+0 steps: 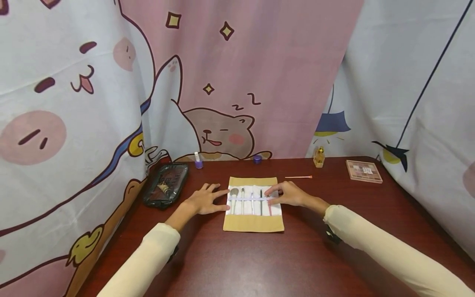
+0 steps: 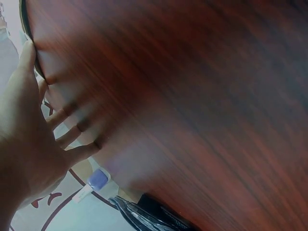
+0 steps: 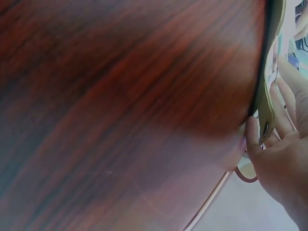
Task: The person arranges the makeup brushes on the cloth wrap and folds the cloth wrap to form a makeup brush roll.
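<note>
Your flat tan-and-white fabric brush roll lies mid-table, brushes pointing away from you. Left hand rests spread at its left edge; right hand presses fingers flat on its right.

Both forearms cut off by the head view's lower edge, palette shades too small to tell — wrist views blurred

There are two hands: a left hand and a right hand. There is one brush roll with five brushes in it. There is one loose pink brush. There is one black bag. There are two purple bottles, one gold bottle and one palette. All sit on one table.
</note>
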`<state>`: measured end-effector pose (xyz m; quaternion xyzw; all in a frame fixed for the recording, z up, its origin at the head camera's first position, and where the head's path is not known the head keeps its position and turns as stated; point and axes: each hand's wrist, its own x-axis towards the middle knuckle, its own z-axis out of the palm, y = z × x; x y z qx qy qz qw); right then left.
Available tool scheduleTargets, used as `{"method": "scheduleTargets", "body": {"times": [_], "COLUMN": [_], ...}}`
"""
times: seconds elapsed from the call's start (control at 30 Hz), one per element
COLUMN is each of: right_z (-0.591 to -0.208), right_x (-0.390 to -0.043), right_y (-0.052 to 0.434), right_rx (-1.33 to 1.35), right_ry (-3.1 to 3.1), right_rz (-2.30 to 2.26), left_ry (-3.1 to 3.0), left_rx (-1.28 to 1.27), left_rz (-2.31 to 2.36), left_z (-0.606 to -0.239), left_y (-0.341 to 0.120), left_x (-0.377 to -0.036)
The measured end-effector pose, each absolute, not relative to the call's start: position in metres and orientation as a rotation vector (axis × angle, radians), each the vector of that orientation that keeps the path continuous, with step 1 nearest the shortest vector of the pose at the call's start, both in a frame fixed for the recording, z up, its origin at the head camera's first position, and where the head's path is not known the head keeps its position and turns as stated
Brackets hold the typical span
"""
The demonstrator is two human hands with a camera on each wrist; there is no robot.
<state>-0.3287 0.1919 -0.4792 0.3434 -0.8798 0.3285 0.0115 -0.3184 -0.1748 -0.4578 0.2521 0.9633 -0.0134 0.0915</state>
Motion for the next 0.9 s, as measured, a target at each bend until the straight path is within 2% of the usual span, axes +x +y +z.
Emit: {"method": "scheduleTargets", "body": {"times": [0.47,0.9], "right_z": [-0.459,-0.455], "right_x": [-0.342,-0.365], "right_y": [0.213,0.258], "right_rx": [0.967,0.736], "right_ry": [-2.758,-2.775], "right_rz": [1.129,0.973], "left_ry": [2.863,2.864], "left_rx": [0.765,0.770], "left_rz": [-0.046,-0.040], "left_z": [-0.456,-0.459], "left_y": [-0.175,-0.176], "left_x": [-0.319,-0.321]}}
